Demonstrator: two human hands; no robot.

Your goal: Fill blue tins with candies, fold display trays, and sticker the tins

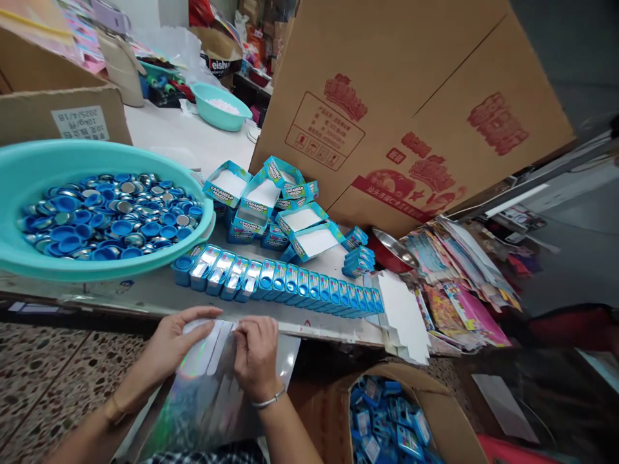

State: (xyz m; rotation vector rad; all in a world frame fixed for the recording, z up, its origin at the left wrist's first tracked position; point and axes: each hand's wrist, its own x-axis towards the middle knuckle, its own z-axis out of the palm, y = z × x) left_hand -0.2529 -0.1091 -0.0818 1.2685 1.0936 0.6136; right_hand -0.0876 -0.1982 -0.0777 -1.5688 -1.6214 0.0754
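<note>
A shiny, rainbow-glinting sheet (220, 393) with pale strips near its top edge lies over my lap. My left hand (176, 341) is at its upper left corner, index finger stretched out and thumb resting along the edge. On the right side of the strips, my right hand (256, 354) is closed in a pinch against the sheet; its fingers hide whatever is between them. Just beyond both hands runs a row of small blue plastic containers (290, 283) along the table's front edge. Several at the left end have glossy, reflecting tops; the others show round recesses.
A turquoise basin (206, 222) of blue caps stands left. Behind the row are stacked blue display boxes (316, 241) and a large carton (387, 116). White paper (399, 316) and colourful packaging (459, 303) lie right. An open carton (435, 393) below holds blue containers.
</note>
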